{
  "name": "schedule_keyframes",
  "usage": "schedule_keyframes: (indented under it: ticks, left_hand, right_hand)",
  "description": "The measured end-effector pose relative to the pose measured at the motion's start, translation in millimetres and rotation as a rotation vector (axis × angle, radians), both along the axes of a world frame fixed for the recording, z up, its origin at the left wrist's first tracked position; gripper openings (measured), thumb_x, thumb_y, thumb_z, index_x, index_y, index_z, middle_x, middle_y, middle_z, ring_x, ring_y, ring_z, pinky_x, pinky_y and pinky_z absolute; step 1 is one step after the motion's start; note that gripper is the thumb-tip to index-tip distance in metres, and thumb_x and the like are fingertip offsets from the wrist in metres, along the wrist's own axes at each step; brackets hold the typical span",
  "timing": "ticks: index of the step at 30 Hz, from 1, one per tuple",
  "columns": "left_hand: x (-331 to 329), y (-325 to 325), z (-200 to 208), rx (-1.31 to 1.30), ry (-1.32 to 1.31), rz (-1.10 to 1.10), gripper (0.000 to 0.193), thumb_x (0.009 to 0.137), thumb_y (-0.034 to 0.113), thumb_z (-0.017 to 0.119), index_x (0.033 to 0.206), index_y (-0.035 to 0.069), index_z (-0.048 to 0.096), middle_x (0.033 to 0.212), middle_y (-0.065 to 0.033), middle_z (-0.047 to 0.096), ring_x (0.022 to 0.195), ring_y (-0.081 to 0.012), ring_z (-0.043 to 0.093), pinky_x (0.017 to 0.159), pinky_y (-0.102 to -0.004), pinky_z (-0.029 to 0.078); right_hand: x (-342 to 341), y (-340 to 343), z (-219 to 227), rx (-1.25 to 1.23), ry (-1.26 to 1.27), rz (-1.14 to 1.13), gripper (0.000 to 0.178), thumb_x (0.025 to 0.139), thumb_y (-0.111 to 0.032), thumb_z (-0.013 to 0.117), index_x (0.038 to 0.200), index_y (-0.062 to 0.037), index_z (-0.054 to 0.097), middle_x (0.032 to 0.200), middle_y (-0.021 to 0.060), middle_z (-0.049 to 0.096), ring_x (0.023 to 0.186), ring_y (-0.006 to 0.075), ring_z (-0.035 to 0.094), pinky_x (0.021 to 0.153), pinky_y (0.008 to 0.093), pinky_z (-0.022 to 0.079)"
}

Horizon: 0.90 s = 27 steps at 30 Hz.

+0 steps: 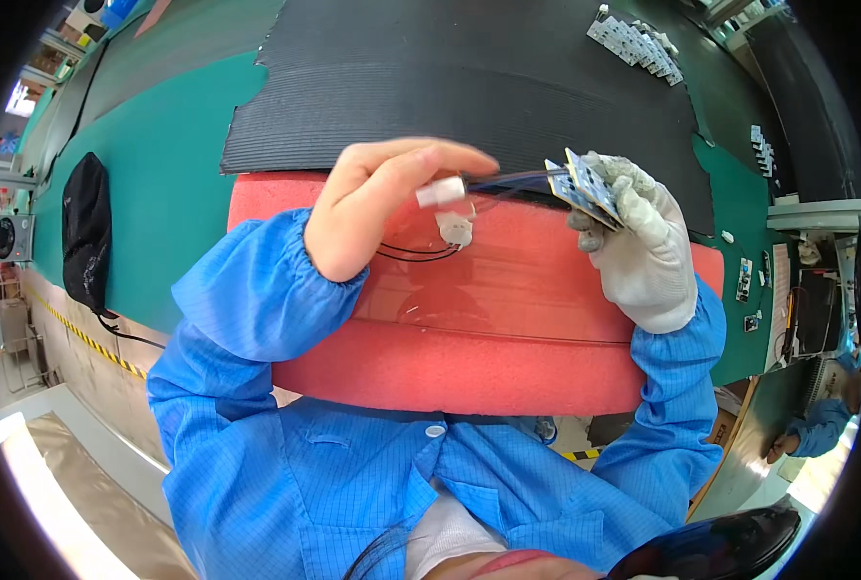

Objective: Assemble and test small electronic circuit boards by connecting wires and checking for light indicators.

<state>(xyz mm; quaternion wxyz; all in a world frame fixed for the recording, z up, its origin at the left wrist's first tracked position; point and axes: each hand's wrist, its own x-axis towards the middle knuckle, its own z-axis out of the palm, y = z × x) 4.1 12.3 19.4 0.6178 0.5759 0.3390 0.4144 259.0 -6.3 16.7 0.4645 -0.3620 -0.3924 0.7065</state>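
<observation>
My bare left hand (396,184) is bent over a small white cylindrical piece (441,191) with a dark end. The grip itself is partly hidden behind the fingers. Dark wires (512,180) run from this piece to the right. They reach a few small circuit boards (585,193) stacked and tilted together. My right hand (646,242), in a white glove with grey fingertips, pinches those boards between thumb and fingers. Below the wires, a white round part (455,230) with thin black leads hangs or lies over the red foam pad (450,372); which one, I cannot tell.
A black ribbed mat (450,97) covers the green table (169,126) beyond the pad. Rows of boards (635,48) lie at the far right, with loose small boards (744,280) nearer. A black pouch (86,232) lies left. Another person's sleeve (822,430) shows at the right edge.
</observation>
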Motion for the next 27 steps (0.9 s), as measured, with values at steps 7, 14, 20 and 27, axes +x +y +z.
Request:
schedule_keyframes:
  ticks: [7,14,20,27]
  left_hand:
    - [1.8,3.6,-7.3,-0.157,0.089,-0.107,0.027,0.091,0.018,0.054,0.096,-0.006,0.065,0.072,-0.0056,0.064,0.072,-0.0096,0.054,0.067,-0.023,0.042]
    - [0.1,4.1,-13.5,-0.094,0.063,-0.128,0.017,0.088,0.011,0.059,0.095,-0.004,0.065,0.083,-0.0075,0.065,0.078,-0.0114,0.059,0.073,-0.0255,0.046]
    - [3.7,-0.4,-12.4,-0.088,0.079,-0.046,0.012,0.084,0.002,0.063,0.094,-0.003,0.065,0.088,-0.0076,0.066,0.084,-0.0132,0.061,0.078,-0.0257,0.048]
    - [0.9,-5.3,-16.2,0.196,0.205,0.014,0.017,0.079,0.003,0.069,0.094,-0.002,0.065,0.083,-0.009,0.066,0.075,-0.0142,0.063,0.066,-0.0244,0.05]
  right_hand:
    - [-15.0,8.0,-2.0,-0.069,0.076,-0.018,0.042,0.088,-0.03,0.058,0.121,-0.003,0.053,0.107,0.0099,0.061,0.094,0.0181,0.059,0.073,0.0284,0.049]
    - [-11.6,-0.1,-2.7,-0.099,-0.132,0.056,0.047,0.091,-0.036,0.055,0.117,0.0031,0.052,0.093,0.005,0.061,0.069,0.0096,0.059,0.056,0.0209,0.048]
    - [0.8,-2.2,-5.1,-0.082,-0.137,0.104,0.042,0.092,-0.031,0.053,0.116,0.0032,0.052,0.085,0.0055,0.061,0.055,0.0022,0.053,0.047,0.015,0.045]
    - [2.1,-6.6,0.4,-0.04,0.217,0.043,0.044,0.087,-0.02,0.06,0.124,-0.0003,0.048,0.121,0.0166,0.055,0.079,0.0146,0.066,0.064,0.0257,0.057]
